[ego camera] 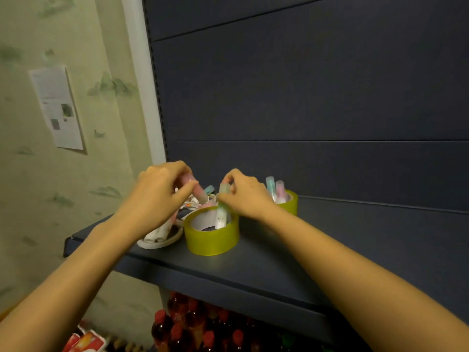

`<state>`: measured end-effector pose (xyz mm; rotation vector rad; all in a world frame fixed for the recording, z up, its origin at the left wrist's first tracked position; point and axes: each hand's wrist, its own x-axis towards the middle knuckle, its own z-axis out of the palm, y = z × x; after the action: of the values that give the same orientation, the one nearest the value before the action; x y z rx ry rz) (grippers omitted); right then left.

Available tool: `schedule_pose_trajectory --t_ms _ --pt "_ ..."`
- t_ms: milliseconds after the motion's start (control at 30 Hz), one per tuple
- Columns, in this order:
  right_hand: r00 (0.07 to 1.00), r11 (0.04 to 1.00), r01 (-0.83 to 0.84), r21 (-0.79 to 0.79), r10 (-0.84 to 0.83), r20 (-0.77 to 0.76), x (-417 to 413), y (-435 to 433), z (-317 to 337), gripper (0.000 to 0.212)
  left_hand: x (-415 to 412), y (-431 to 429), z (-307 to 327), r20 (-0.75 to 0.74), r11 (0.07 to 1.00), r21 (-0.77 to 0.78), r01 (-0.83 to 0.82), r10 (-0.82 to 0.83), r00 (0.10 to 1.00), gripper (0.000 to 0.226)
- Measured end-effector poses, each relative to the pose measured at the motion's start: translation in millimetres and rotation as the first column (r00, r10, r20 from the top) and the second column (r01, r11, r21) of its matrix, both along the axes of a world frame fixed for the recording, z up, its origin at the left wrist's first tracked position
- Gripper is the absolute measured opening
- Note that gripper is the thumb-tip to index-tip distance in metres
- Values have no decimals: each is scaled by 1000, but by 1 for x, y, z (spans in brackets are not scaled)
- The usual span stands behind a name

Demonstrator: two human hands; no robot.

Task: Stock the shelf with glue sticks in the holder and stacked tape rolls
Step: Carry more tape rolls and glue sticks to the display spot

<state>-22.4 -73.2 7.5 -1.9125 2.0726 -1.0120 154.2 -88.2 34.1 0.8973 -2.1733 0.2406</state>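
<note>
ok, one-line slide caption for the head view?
Left hand grips a pink glue stick; right hand holds a green glue stick standing inside a yellow tape roll on the dark shelf.

The dark blue shelf [279, 270] carries a yellow tape roll [211, 238] lying flat near its front edge, a shallow white dish [162, 242] just beside it on the left, and a second yellow tape roll [292, 204] farther back to the right.
</note>
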Motion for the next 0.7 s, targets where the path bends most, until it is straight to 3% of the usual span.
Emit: schedule_pose_trajectory --t_ms 100,267,700 --pt "991 987 62 -152 -43 123 -36 26 8 23 -21 3 4 -40 995 -18 98 -98 994 9" --pt "969 936 208 -285 -158 188 -103 87 20 22 -83 21 6 -27 971 -26 239 -240 970 10" --pt "804 765 592 -253 -584 116 -258 332 17 24 -289 174 6 -19 760 69 646 -647 762 9"
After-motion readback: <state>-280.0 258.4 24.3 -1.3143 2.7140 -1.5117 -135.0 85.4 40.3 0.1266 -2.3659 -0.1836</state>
